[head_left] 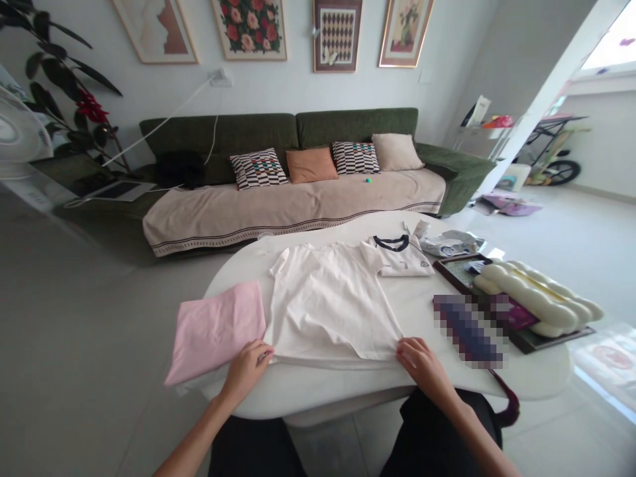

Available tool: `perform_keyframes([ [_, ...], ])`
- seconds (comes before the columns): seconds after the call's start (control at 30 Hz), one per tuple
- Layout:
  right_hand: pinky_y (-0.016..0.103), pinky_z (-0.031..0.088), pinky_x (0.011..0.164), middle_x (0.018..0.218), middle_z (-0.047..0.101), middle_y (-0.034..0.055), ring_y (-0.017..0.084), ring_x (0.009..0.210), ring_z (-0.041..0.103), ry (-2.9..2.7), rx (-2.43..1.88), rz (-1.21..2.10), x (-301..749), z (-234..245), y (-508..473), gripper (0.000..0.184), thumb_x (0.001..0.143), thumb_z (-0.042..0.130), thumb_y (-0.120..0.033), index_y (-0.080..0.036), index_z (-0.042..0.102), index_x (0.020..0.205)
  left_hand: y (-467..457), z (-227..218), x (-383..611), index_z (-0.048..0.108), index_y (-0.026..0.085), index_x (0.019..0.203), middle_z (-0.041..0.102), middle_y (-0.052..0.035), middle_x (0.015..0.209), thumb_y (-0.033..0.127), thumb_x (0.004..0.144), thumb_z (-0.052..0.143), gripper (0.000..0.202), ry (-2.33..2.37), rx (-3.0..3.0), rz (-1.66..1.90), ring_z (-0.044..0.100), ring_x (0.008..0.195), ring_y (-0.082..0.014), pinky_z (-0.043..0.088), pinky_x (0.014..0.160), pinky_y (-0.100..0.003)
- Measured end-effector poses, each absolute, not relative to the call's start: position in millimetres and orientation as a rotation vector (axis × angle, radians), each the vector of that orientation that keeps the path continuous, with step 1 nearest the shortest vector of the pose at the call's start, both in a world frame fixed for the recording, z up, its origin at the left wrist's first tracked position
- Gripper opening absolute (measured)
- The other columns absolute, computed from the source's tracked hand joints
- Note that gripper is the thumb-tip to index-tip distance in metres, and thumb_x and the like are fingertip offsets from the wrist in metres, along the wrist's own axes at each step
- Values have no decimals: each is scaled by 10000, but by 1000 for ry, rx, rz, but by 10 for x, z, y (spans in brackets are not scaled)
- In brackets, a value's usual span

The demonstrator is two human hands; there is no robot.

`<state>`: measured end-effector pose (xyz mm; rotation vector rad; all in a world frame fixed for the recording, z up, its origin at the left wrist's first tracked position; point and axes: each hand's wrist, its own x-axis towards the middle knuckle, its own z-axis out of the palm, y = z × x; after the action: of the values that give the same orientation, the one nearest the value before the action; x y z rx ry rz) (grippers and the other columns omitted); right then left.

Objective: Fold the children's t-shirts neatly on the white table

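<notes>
A white T-shirt point(328, 301) lies spread on the white table, its hem toward me and its sleeves at the far end. Soft wrinkles cross its lower middle. My left hand point(252, 358) pinches the left corner of the hem, and my right hand point(417, 358) pinches the right corner. Left of the shirt is a folded pink cloth point(218, 324), which hangs partly past the table edge. Beyond the right sleeve lies a folded white shirt with a dark collar point(403, 257), partly covered by that sleeve.
The rounded white table point(318, 394) stands before my knees. At its right are a dark tray point(529, 343) bearing a puffy cream object point(541, 295), a blurred-out dark item point(470, 331) with a strap, and a crumpled silvery packet point(453, 243). A green sofa point(358, 126) stands behind.
</notes>
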<state>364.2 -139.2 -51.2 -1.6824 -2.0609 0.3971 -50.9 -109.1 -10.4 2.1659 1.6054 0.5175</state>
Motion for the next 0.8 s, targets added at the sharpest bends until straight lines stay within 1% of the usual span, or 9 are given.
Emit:
perform_keyframes([
  [0.07,370,419,799,902,598,82,234,905,508,-2039,-1669,381,3632,-532,-1382,196,840,398,-295,-218,569,782,-1074,-97,-543,629,189,808,651,-52,855,316,832,409,255,1596,2110,565,589,826,-185,452,772,-294],
  [0.23,353,431,784,866,606,67,221,879,535,-1853,-1687,353,3604,-488,-1350,183,839,404,-335,-218,543,814,-977,-134,-666,637,174,811,666,-39,774,444,780,463,322,1633,1832,709,586,691,-177,466,684,-278],
  [0.3,351,427,809,906,600,67,212,911,536,-1761,-1666,283,3613,-400,-1345,181,845,389,-340,-215,520,842,-948,-129,-734,635,161,827,663,-44,794,479,752,486,359,1614,1692,825,589,722,-184,467,695,-277],
  [0.4,343,415,852,1010,574,75,200,977,524,-1702,-1620,171,3685,-270,-1383,183,857,371,-345,-218,500,879,-994,-84,-845,623,162,869,654,-53,892,465,754,502,346,1522,1586,928,585,851,-200,451,771,-277],
  [0.5,341,417,863,1031,568,75,197,984,527,-1766,-1614,113,3811,-270,-1505,172,860,383,-338,-225,509,886,-1168,-46,-922,621,181,860,649,-44,914,412,794,479,279,1463,1681,790,573,883,-194,429,802,-268],
  [0.6,342,434,853,1047,572,76,199,992,528,-1939,-1630,120,3942,-403,-1662,161,854,408,-319,-230,541,872,-1379,-40,-925,633,186,833,650,-38,870,365,811,451,257,1426,1862,533,571,786,-175,428,741,-254],
  [0.67,346,449,835,1070,577,78,210,1004,529,-2080,-1642,146,4006,-485,-1731,170,842,425,-317,-232,572,823,-1466,-21,-889,647,190,796,649,-26,819,320,793,458,230,1411,1966,327,563,725,-164,420,697,-243],
  [0.73,363,458,823,1080,583,87,227,1002,538,-2162,-1683,153,4013,-502,-1729,196,830,435,-321,-228,595,767,-1458,35,-814,659,193,764,645,-12,742,285,767,469,211,1390,2019,121,559,668,-155,408,649,-230],
  [0.8,378,454,831,1079,588,101,231,984,553,-2157,-1743,150,3909,-449,-1636,229,838,415,-316,-217,612,780,-1329,121,-680,664,195,779,644,-7,711,281,769,458,223,1361,2052,38,560,635,-147,401,620,-221],
])
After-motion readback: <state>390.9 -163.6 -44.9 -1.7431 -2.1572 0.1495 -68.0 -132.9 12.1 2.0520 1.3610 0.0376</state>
